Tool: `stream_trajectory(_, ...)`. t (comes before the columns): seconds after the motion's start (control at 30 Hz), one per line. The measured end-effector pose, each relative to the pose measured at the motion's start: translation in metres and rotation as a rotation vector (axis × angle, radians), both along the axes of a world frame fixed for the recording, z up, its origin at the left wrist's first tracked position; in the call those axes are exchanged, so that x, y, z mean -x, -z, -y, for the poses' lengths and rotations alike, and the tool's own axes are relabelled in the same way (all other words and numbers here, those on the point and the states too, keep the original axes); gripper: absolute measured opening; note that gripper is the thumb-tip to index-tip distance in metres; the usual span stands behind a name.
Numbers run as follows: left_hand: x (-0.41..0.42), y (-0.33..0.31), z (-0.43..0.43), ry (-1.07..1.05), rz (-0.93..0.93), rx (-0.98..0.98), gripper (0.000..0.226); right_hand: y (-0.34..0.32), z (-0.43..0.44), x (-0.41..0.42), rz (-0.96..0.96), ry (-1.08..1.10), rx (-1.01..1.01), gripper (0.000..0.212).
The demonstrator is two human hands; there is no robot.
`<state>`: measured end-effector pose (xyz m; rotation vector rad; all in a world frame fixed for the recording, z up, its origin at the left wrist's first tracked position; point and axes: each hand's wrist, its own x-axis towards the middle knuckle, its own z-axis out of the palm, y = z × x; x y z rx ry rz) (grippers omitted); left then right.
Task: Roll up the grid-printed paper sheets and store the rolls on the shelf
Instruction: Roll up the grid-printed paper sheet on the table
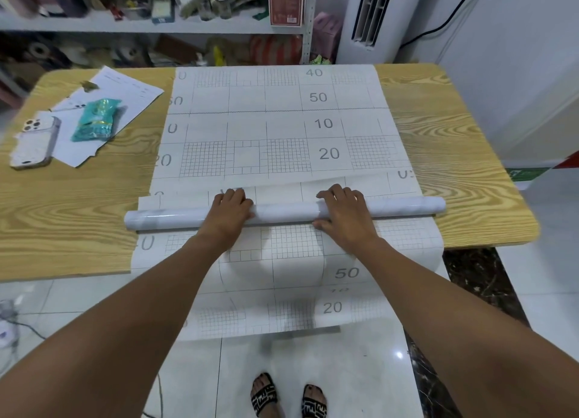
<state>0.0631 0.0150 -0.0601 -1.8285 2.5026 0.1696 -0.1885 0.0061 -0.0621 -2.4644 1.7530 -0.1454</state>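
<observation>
A long pale roll (pixel 285 213) of paper lies across the grid-printed sheets (pixel 282 129), which are spread over the wooden table (pixel 62 204). My left hand (pixel 230 209) grips the roll left of its middle, fingers curled over the top. To the right of the middle my right hand (pixel 343 212) holds the roll with fingers over the top and thumb beneath. The top sheet's near edge feeds into the roll. A lower grid sheet (pixel 291 276) hangs over the table's front edge toward the floor. The shelf (pixel 150 26) stands behind the table, crowded with items.
On the table's left lie a phone (pixel 36 142), loose white papers (pixel 125 88) and a teal packet (pixel 95 120). A white air conditioner (pixel 372 16) stands at the back right. My sandalled feet (pixel 288 395) are on the tiled floor below.
</observation>
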Motion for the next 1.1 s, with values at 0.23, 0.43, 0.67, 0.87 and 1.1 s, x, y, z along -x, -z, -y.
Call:
stream_trajectory(0.23,-0.001,-0.002,0.002,-0.030,-0.059,-0.026,0.036,0.000,0.003,0.002,-0.006,-0.014,0.030,0.038)
stream_trajectory(0.43,-0.001,0.000,0.000,-0.057,-0.082,-0.076,0.060,0.005,0.002,0.001,-0.017,-0.012,0.001,0.033)
stream_trajectory(0.67,-0.002,0.001,-0.002,-0.044,-0.082,-0.067,0.045,0.009,0.003,-0.001,-0.057,-0.026,0.031,0.026)
stream_trajectory(0.87,-0.004,0.000,0.000,-0.009,-0.052,-0.002,0.044,0.009,0.004,-0.005,-0.107,-0.007,0.028,0.026)
stream_trajectory(1.1,-0.002,-0.001,0.002,-0.016,-0.069,-0.017,0.040,0.007,0.000,-0.008,-0.032,0.003,0.036,0.038)
